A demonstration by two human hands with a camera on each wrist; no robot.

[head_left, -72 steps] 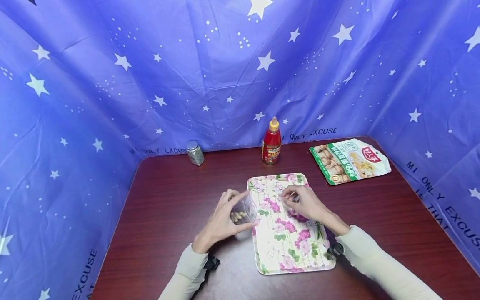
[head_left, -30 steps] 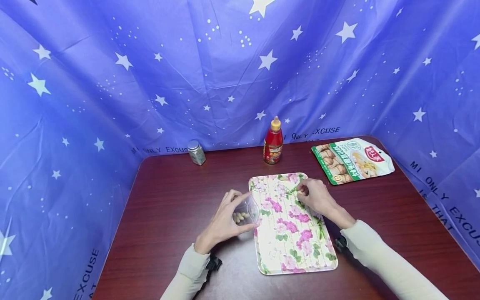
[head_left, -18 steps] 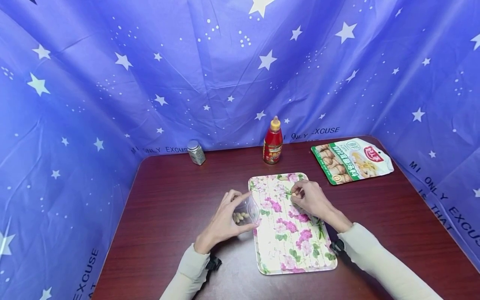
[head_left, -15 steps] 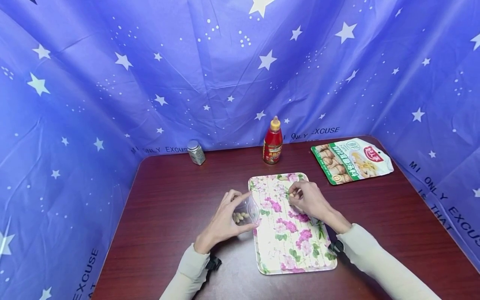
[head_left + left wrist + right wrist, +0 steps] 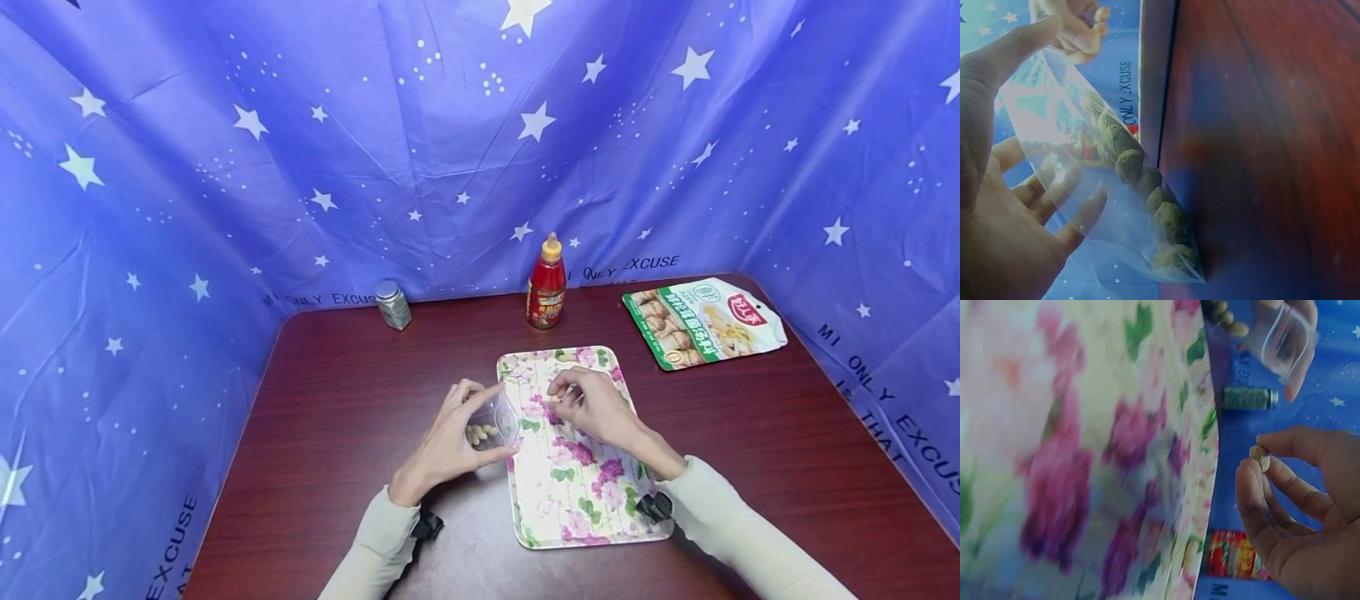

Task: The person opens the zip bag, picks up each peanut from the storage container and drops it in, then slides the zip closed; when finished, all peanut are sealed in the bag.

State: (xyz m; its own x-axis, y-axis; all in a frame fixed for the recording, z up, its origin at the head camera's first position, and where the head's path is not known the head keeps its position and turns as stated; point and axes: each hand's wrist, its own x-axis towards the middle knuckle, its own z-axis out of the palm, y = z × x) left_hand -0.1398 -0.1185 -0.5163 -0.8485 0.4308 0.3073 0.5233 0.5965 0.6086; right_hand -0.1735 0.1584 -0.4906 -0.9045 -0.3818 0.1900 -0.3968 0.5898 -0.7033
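Note:
My left hand (image 5: 444,442) holds a clear zip bag (image 5: 504,418) at the left edge of the flowered tray, thumb and fingers spread around its gaping mouth. Several peanuts (image 5: 1129,164) in their shells lie along the lower side of the bag, as the left wrist view shows. Above the tray (image 5: 536,500), my right hand (image 5: 597,408) pinches one peanut (image 5: 1260,459) between thumb and fingertips. That hand is a short way right of the bag's mouth, apart from it. Near the tray's far edge lies a tan oval (image 5: 1191,553) that looks like another peanut.
Behind the tray stands a red sauce bottle (image 5: 546,287) with a yellow cap. To its left is a small jar of green flakes (image 5: 393,307). A green and white food pouch (image 5: 705,323) lies at the back right. Blue star curtains (image 5: 420,167) surround the table.
The right hand moved to the tray's far right, near its edge, then came back left toward the bag with a peanut. My left hand and the bag have stayed in place.

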